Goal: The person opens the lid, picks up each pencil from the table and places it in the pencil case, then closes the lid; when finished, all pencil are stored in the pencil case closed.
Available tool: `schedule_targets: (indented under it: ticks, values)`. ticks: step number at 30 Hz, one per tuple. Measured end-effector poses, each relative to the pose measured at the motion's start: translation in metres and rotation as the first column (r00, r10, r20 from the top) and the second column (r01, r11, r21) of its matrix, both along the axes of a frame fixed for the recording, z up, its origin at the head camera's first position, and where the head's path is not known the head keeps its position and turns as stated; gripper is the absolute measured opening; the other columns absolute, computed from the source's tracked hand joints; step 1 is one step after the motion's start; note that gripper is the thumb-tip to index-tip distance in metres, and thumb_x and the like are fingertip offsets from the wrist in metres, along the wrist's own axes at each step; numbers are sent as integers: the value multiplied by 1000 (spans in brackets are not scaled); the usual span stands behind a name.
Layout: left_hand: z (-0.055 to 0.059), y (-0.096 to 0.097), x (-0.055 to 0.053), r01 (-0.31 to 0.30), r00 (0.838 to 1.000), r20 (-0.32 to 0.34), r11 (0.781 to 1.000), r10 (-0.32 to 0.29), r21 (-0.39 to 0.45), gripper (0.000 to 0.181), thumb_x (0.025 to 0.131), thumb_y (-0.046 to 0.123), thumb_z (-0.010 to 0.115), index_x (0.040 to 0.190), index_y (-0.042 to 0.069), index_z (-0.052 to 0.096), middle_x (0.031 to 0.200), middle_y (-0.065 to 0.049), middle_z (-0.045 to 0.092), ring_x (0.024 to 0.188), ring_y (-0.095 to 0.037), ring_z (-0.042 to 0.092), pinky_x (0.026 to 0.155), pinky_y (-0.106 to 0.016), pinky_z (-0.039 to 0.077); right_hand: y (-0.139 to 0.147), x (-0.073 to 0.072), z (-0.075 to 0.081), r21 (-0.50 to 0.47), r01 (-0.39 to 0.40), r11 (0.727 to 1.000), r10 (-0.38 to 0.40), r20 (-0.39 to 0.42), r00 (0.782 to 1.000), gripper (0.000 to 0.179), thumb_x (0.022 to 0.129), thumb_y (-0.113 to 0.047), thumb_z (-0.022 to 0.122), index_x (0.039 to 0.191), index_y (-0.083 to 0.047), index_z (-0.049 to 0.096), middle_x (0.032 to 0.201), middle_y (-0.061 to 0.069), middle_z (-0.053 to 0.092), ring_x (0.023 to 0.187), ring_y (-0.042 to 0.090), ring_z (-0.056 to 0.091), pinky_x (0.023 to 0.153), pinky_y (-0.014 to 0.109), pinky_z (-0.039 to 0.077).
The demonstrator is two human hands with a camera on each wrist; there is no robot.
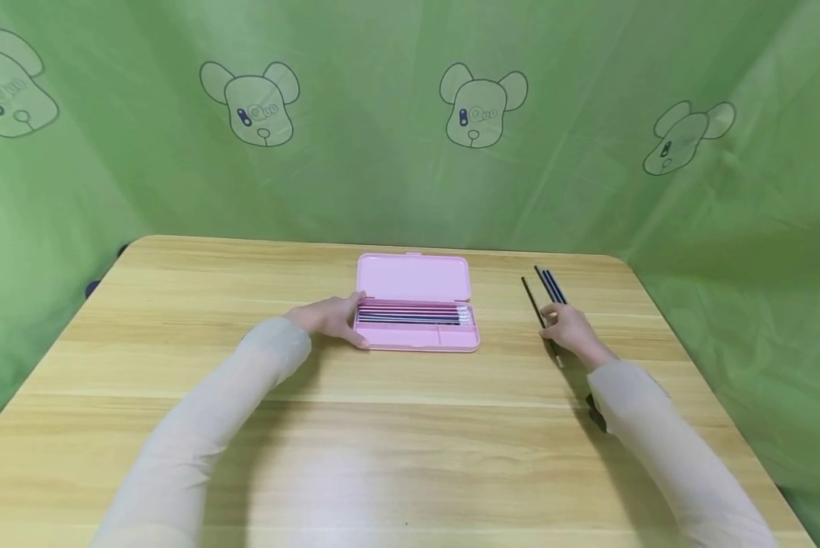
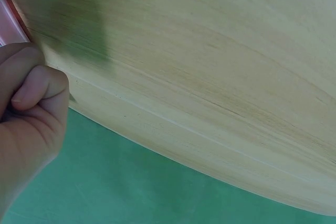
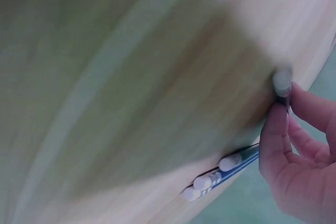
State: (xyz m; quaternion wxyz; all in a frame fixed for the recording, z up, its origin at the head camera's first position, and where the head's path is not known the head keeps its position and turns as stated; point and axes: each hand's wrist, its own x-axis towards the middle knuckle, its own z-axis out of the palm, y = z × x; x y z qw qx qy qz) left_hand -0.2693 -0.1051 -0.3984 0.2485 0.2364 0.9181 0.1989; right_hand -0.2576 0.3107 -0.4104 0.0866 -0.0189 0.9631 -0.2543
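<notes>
A pink pencil case point(image 1: 399, 336) lies with its lid point(image 1: 413, 277) raised toward the back of the table. Several striped pencils point(image 1: 410, 313) with white eraser ends fill its long rear compartment; the front compartments hold nothing visible. My left hand point(image 1: 324, 316) grips the case's left end, thumb at the front corner and fingers near the hinge. Right of the case, my right hand point(image 1: 570, 330) pinches a dark pencil point(image 1: 556, 353) between thumb and fingertips, its eraser end toward me. Beside that hand lie three more pencils point(image 3: 210, 178), dark and blue, partly hidden by it in the head view.
The wooden table point(image 1: 410, 441) has rounded far corners. A green curtain point(image 1: 369, 175) with bear-head prints hangs behind it and along both sides. A small dark object point(image 1: 595, 415) shows at the right sleeve's cuff.
</notes>
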Motion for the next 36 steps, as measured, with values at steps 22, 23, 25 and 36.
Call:
schedule_targets:
  ticks: [22,23,25,36]
  values:
    - [2,1,1,-3,1000,-4,1000,3,-14,102,77,41,71,144,-1,7,143,-28,28,131,-37,30,111,-42,22,-31,-9,6,-142,-68,988,53,-103,993,31,85,0,57,115,8,55,89,17,59,80,26,54,63,26,46]
    - [3,1,1,-5,1000,-3,1000,5,-15,102,77,41,71,144,-1,7,143,-27,27,131,-37,30,111,-42,22,-33,-10,8,-151,-79,985,63,-108,992,31,85,0,57,115,9,55,89,18,58,81,28,55,64,27,48]
    - [3,2,1,-9,1000,4,1000,9,-16,102,76,41,71,144,-1,6,143,-27,27,131,-37,29,111,-42,21,-37,-12,10,-158,-80,984,63,-111,992,32,85,-1,57,116,7,55,91,19,58,87,31,55,68,31,49]
    - [2,1,1,-6,1000,-7,1000,6,-18,102,76,42,71,144,-1,7,142,-28,29,130,-36,31,110,-42,22,-68,-18,11,-190,-144,971,117,-147,982,28,84,5,54,113,6,57,91,21,57,86,31,54,69,27,46]
